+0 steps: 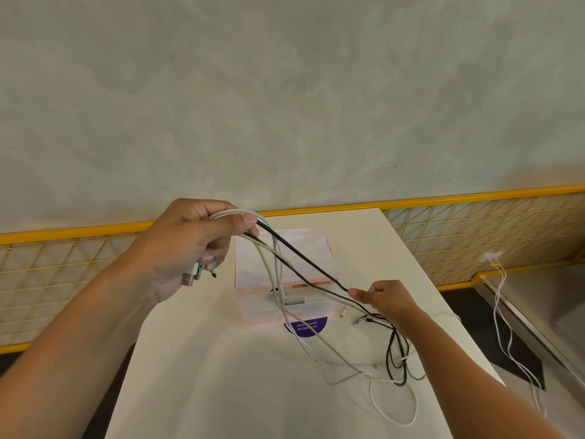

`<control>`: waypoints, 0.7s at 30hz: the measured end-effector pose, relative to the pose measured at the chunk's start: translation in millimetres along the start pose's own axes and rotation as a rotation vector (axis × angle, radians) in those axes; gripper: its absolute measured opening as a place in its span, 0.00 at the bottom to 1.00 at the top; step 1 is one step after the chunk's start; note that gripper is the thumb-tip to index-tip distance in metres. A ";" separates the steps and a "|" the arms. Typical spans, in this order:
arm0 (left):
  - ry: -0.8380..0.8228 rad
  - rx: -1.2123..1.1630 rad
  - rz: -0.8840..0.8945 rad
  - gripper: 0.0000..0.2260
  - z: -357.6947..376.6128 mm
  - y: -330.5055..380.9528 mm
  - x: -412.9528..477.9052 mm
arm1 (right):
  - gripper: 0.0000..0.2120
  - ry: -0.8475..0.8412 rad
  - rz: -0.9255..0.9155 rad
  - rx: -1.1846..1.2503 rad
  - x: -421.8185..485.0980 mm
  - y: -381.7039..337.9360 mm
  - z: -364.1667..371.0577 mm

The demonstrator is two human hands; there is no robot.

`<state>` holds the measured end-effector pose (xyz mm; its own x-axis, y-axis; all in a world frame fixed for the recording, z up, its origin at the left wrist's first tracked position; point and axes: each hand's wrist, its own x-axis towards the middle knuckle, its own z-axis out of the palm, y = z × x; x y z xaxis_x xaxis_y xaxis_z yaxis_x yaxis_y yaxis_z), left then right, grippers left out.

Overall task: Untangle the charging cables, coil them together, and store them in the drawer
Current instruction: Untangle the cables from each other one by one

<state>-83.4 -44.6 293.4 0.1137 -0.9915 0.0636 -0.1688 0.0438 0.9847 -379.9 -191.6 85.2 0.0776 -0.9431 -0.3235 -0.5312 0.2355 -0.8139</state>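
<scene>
The left hand point(190, 245) is raised, its fingers curled round a bunch of charging cables point(235, 212). The right hand point(384, 297) pinches the black cable point(304, 255) lower right. The rest trails into crossed loops point(397, 356) on the tabletop point(221, 375), near the drawer box point(311, 248). Pulling the black one taut now would likely cinch that tangle, or drag plugs off the right edge.

White, grey and black charging cables point(278, 270), bunched aloft, trailing into a loose tangle, pink drawer point(259, 308) behind
</scene>
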 end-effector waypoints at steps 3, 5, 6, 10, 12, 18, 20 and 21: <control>-0.007 -0.012 0.011 0.11 -0.8 4.2 0.5 | 0.23 0.003 0.053 0.003 1.8 10.8 0.5; -0.013 -0.030 0.016 0.11 -1.9 6.1 0.6 | 0.23 0.020 0.091 -0.010 3.4 17.5 1.4; -0.012 -0.038 0.020 0.11 -2.2 7.0 0.7 | 0.23 0.027 0.104 -0.018 3.7 20.7 2.0; 0.010 -0.059 0.026 0.14 -3.0 10.1 0.6 | 0.23 0.045 0.153 -0.034 0.3 33.1 5.6; 0.012 -0.070 0.027 0.14 -3.7 10.8 0.0 | 0.24 0.051 0.182 -0.070 -1.1 42.2 7.7; 0.008 -0.116 0.024 0.11 -3.1 11.8 -1.2 | 0.25 0.028 0.176 -0.175 -4.6 52.2 15.0; 0.007 -0.122 0.032 0.12 -4.7 14.9 -0.8 | 0.23 -0.031 0.158 -0.109 -9.6 48.0 16.4; 0.005 -0.124 0.038 0.12 -6.0 17.1 -0.6 | 0.22 -0.081 0.158 -0.082 -12.0 45.5 16.8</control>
<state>-80.5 -42.5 311.2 0.1145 -0.9882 0.1019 -0.0509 0.0967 0.9940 -390.8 -165.6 43.9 0.0533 -0.8730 -0.4848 -0.6092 0.3563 -0.7085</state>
